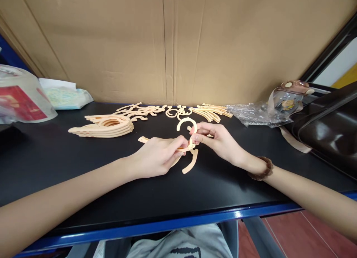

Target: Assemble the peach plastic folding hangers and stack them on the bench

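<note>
My left hand is closed on a beige plastic hanger arm, whose end sticks out past the knuckles. Between the thumb and fingers of my right hand is a beige hanger hook, its curve pointing up. Hook and arm meet at a joint between my fingertips; whether they are locked together cannot be seen. Another curved hanger arm shows just below the joint, and I cannot tell if it is attached or lies on the table. My fingers hide part of these pieces.
A stack of beige hangers lies on the black table at left. Loose arms, several hooks and more arms line the back. Clear plastic bags and a dark bag are at right; a tissue pack is at left.
</note>
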Available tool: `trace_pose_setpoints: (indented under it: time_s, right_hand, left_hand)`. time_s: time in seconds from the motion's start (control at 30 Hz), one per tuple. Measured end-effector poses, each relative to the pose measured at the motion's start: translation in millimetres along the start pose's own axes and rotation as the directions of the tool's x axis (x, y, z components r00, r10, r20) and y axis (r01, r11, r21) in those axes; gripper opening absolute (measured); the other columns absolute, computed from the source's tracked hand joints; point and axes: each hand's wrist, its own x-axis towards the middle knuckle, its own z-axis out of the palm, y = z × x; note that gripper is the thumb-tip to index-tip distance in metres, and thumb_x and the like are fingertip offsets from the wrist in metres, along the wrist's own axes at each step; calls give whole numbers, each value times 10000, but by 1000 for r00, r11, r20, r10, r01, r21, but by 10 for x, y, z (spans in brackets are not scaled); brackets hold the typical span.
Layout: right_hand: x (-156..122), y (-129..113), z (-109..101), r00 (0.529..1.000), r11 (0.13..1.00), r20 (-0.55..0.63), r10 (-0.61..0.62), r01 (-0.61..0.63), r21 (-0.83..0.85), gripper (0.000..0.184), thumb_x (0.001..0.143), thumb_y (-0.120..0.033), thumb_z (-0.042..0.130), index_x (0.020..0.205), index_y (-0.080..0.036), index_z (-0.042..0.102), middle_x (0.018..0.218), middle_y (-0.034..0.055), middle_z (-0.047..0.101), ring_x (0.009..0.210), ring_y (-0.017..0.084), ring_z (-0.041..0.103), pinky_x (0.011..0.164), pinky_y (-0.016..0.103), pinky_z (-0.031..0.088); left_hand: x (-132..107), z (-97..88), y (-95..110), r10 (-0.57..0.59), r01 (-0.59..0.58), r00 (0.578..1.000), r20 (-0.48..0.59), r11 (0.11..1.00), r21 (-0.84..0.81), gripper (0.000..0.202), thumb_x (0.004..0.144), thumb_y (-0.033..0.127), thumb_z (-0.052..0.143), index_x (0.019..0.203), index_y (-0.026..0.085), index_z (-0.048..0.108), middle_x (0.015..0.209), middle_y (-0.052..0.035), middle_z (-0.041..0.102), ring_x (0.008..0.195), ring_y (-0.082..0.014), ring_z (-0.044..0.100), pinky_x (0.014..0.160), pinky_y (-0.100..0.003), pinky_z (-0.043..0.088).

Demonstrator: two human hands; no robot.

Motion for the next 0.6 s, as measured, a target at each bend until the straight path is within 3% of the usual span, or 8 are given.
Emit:
trace_pose_setpoints:
  time_s: [0.2,0.4,0.6]
  right_hand:
    - [34,4,-13,996,994,-85,9,-18,-112,210,862,-393,604,874,-184,581,723,4,648,687,154,623,646,280,459]
    - [38,37,-32,994,999,-107,13,-17,-43,221,839,-388,634,887,-175,600,806,27,682,732,155,628,662,281,469]
    - [52,45,-83,997,999,-76,-20,17,-42,248,864,-400,604,962,-172,614,874,46,703,816,182,661,734,313,494]
  left_hand:
    - [37,23,16,-92,91,992,-81,996,-9,74,939,285,387,983,230,411,809,31,660,599,-144,619,522,-232,373]
    - [38,15,2,-170,161,978,-118,983,-85,279,935,265,402,1213,262,387,946,24,680,756,-162,661,632,-255,452]
    - [49,-25,0,-198,190,973,-115,979,-73,232,943,296,385,1158,267,466,947,20,678,751,-165,651,642,-263,458]
